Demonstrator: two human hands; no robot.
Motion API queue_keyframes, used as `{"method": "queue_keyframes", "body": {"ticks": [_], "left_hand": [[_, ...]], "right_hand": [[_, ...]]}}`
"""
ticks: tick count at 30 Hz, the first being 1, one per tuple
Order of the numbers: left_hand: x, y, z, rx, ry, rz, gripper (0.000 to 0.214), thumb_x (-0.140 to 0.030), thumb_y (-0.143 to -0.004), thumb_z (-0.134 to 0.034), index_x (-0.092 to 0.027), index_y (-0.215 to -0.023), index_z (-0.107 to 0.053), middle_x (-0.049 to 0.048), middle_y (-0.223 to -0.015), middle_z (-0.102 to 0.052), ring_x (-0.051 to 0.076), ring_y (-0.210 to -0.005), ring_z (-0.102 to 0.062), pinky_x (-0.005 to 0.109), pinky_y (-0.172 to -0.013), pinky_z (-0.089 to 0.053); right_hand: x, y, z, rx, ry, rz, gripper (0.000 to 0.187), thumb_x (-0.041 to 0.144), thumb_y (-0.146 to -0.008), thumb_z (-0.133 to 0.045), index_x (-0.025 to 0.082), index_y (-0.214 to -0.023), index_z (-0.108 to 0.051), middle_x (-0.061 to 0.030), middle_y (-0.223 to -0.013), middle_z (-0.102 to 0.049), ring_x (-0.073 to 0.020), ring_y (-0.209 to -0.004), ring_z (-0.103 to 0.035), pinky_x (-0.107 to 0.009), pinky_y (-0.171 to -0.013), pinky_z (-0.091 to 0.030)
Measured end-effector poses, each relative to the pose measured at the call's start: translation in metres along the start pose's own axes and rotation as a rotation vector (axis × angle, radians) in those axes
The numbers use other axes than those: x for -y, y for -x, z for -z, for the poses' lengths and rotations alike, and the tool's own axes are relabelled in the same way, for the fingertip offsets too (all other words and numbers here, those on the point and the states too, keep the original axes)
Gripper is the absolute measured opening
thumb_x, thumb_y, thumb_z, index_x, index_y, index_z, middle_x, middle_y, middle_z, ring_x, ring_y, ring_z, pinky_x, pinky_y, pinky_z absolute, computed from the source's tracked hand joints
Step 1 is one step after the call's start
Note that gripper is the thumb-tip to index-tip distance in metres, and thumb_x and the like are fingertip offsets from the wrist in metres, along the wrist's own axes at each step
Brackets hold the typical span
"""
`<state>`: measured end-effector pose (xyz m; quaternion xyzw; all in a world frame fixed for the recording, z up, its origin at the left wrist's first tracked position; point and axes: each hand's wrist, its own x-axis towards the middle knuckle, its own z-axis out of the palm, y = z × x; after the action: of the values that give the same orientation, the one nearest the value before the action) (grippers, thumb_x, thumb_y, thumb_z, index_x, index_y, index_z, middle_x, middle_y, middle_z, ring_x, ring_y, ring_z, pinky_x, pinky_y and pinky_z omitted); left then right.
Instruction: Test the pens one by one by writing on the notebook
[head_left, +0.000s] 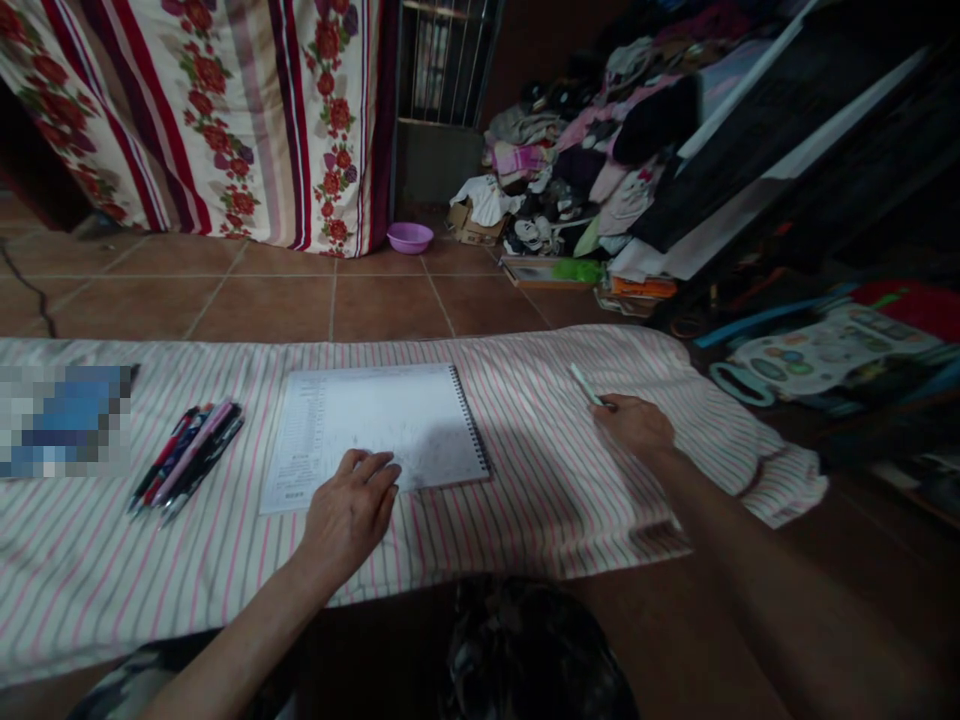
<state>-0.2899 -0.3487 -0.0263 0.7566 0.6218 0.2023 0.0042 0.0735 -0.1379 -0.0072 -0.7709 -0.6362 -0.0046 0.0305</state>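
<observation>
An open notebook [386, 400] is laid around the middle of the worktop [540, 500], between its far and near edges, with the spiral binding [471, 420] turned toward the worktop's right end. The worktop is covered with a striped cloth [697, 400].

Only part of the page appears to be done: faint marks can be made out across its lower half, nearest the near edge, while the upper half looks blank. A column of print [296, 440] is seen along the left side; what is written there is too small to be read. Whether the marks are finished cannot be told.

No mark is being made at this moment. A pale pen [585, 383] is clamped in the fingers of the right hand [634, 420], over the right part of the worktop and well apart from the page; whether it is capped cannot be made out. The left hand [352, 510] is rested on the lower part of the page, its fingers loosely bent, with nothing seen in its grasp.

A bundle of pens [195, 455] is left unheld toward the worktop's left end.
</observation>
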Motion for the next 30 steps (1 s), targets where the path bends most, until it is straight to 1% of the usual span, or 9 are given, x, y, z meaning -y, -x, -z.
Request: {"method": "queue_keyframes", "body": {"ticks": [4, 10, 14, 19, 21, 23, 25, 27, 30], "left_hand": [[0.000, -0.001, 0.000, 0.019, -0.010, -0.001, 0.026, -0.022, -0.086, -0.046, -0.019, -0.106, -0.062, 0.0063, -0.112, -0.063, 0.023, -0.099, -0.050, 0.037, -0.077, -0.053], [-0.001, -0.001, 0.002, 0.003, -0.010, -0.008, 0.025, -0.021, -0.086, -0.045, -0.018, -0.105, -0.062, 0.0070, -0.113, -0.063, 0.024, -0.099, -0.049, 0.037, -0.076, -0.054], [-0.003, -0.002, 0.003, -0.002, 0.004, 0.000, 0.024, -0.019, -0.086, -0.046, -0.019, -0.102, -0.063, 0.0065, -0.110, -0.063, 0.023, -0.097, -0.050, 0.038, -0.078, -0.053], [-0.002, -0.002, 0.003, -0.001, 0.039, 0.009, 0.023, -0.017, -0.085, -0.046, -0.019, -0.102, -0.062, 0.0042, -0.112, -0.062, 0.023, -0.098, -0.049, 0.037, -0.078, -0.053], [-0.002, -0.001, 0.003, -0.002, 0.045, 0.008, 0.021, -0.016, -0.084, -0.047, -0.020, -0.099, -0.061, 0.0041, -0.111, -0.062, 0.022, -0.097, -0.049, 0.036, -0.077, -0.052], [-0.001, 0.000, 0.004, -0.001, 0.052, 0.007, 0.019, -0.016, -0.085, -0.047, -0.021, -0.096, -0.062, 0.0041, -0.108, -0.063, 0.021, -0.096, -0.050, 0.035, -0.076, -0.052], [0.001, 0.001, 0.006, -0.007, 0.064, 0.020, 0.018, -0.017, -0.086, -0.046, -0.021, -0.094, -0.062, 0.0039, -0.108, -0.063, 0.020, -0.095, -0.051, 0.033, -0.074, -0.052], [0.005, 0.002, 0.011, -0.031, 0.073, 0.060, 0.019, -0.018, -0.086, -0.045, -0.020, -0.094, -0.062, 0.0042, -0.109, -0.063, 0.019, -0.094, -0.053, 0.032, -0.074, -0.052], [0.014, 0.004, 0.021, -0.085, 0.070, 0.164, 0.022, -0.020, -0.087, -0.043, -0.019, -0.097, -0.063, 0.0056, -0.106, -0.063, 0.019, -0.093, -0.055, 0.032, -0.076, -0.051]], "right_hand": [[0.012, 0.006, -0.003, 0.027, 0.002, 0.077, 0.041, 0.042, -0.079, -0.045, 0.021, -0.108, -0.066, -0.0116, -0.104, -0.068, -0.0267, -0.092, -0.063, -0.035, -0.074, -0.046], [0.025, 0.005, 0.002, 0.057, 0.042, 0.006, 0.040, 0.040, -0.079, -0.045, 0.020, -0.107, -0.066, -0.0136, -0.106, -0.066, -0.0292, -0.096, -0.061, -0.037, -0.074, -0.046], [0.026, 0.004, 0.003, 0.081, 0.073, 0.008, 0.036, 0.037, -0.080, -0.045, 0.020, -0.104, -0.067, -0.0149, -0.102, -0.067, -0.0305, -0.093, -0.062, -0.039, -0.071, -0.047], [0.037, 0.012, 0.010, 0.048, 0.077, 0.003, 0.048, 0.044, -0.081, -0.043, 0.017, -0.118, -0.058, -0.0205, -0.115, -0.058, -0.0354, -0.097, -0.060, -0.044, -0.072, -0.047], [0.052, 0.020, 0.016, -0.036, 0.021, 0.061, 0.049, 0.045, -0.082, -0.042, 0.016, -0.118, -0.057, -0.0209, -0.115, -0.058, -0.0350, -0.097, -0.060, -0.044, -0.073, -0.047], [0.074, 0.031, 0.022, -0.123, -0.114, 0.117, 0.043, 0.042, -0.082, -0.044, 0.017, -0.113, -0.061, -0.0168, -0.106, -0.063, -0.0317, -0.094, -0.061, -0.041, -0.074, -0.047], [0.102, 0.044, 0.028, -0.152, -0.259, 0.172, 0.037, 0.038, -0.080, -0.046, 0.018, -0.106, -0.064, -0.0122, -0.096, -0.067, -0.0274, -0.089, -0.062, -0.037, -0.076, -0.046], [0.133, 0.061, 0.029, -0.131, -0.418, 0.221, 0.034, 0.037, -0.079, -0.047, 0.019, -0.101, -0.066, -0.0095, -0.089, -0.069, -0.0235, -0.082, -0.064, -0.034, -0.076, -0.046], [0.177, 0.094, 0.023, -0.022, -0.716, 0.306, 0.035, 0.038, -0.076, -0.049, 0.017, -0.098, -0.066, -0.0073, -0.084, -0.070, -0.0192, -0.072, -0.064, -0.030, -0.068, -0.047]]}}
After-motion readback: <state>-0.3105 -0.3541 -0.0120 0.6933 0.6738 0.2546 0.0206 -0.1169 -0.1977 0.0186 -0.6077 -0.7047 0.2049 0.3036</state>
